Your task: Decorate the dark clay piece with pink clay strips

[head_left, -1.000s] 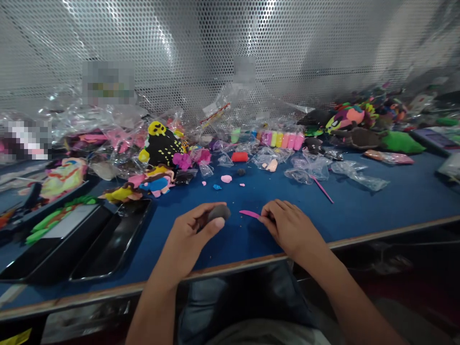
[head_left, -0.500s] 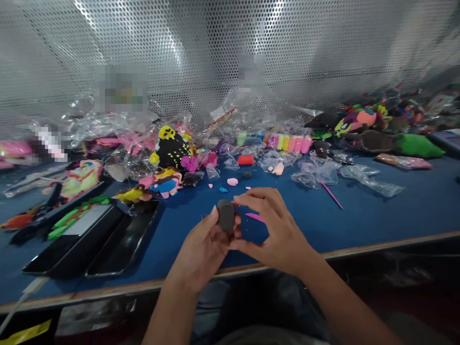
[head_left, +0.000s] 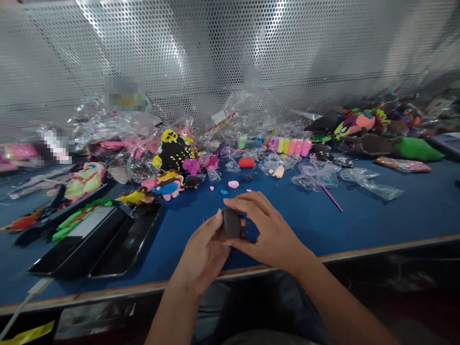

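My left hand (head_left: 204, 249) is closed on a dark grey lump of modelling clay (head_left: 232, 223), smooth and rounded, held upright above the table. The left thumb presses its left side; the other fingers are mostly hidden behind it. Around the same lump curves my right hand (head_left: 268, 227), with fingertips at its top edge and the thumb at its bottom. Just beyond the hands lie small bits of clay: a pink piece (head_left: 233, 184), a blue piece (head_left: 224, 192) and a dark piece (head_left: 247, 178).
A red clay block (head_left: 246, 163) and a row of coloured clay sticks (head_left: 289, 145) sit farther back among plastic bags. A purple stick tool (head_left: 331, 196) lies at right. Leftward are a phone (head_left: 125, 242), finished clay figures (head_left: 172, 151) and a white cable (head_left: 21, 304).
My right fingers have closed in around the clay lump, which has turned slightly and shifted a little right and down. The pink tool behind is now mostly covered by my right hand.
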`<state>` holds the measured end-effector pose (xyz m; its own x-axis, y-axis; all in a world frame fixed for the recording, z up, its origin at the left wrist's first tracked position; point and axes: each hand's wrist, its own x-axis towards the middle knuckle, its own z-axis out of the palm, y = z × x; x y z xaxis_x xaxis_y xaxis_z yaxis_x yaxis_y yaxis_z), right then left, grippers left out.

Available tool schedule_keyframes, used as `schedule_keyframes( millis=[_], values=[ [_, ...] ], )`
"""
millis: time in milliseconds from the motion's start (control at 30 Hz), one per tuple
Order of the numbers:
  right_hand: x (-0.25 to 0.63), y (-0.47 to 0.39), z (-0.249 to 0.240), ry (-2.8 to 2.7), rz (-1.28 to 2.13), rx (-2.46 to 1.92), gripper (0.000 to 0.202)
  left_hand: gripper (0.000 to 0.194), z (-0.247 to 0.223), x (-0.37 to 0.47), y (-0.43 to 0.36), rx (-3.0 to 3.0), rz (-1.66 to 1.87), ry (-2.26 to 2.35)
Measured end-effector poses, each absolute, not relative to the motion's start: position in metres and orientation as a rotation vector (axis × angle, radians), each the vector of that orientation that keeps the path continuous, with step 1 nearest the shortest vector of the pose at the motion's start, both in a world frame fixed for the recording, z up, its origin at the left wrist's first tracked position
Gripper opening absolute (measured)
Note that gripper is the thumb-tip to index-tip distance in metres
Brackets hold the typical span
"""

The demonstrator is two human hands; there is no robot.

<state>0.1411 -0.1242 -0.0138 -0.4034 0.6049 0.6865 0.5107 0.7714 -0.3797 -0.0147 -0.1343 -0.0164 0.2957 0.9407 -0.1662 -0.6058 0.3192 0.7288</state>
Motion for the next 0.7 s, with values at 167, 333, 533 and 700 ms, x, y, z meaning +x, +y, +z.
schedule_keyframes(
  millis=[167,333,533,700],
  values=[
    [0.1430,-0.1257,-0.0179,-2.033,0.128,-0.858,0.047,0.027,-0.0172,-0.0152,-0.1346,0.658,1.116,0.617],
    [0.1461,-0.1273,-0.0206,-2.041,0.104,-0.831,0.045,0.030,-0.0164,-0.0159,-0.1360,0.717,1.071,0.571],
    [0.1415,-0.1316,-0.0233,-2.030,0.145,-0.869,0.051,0.024,-0.0167,-0.0166,-0.1380,0.790,1.109,0.595],
    [0.1363,-0.1330,-0.0244,-1.992,0.122,-0.858,0.049,0.018,-0.0172,-0.0142,-0.1396,0.803,1.158,0.619]
  ],
)
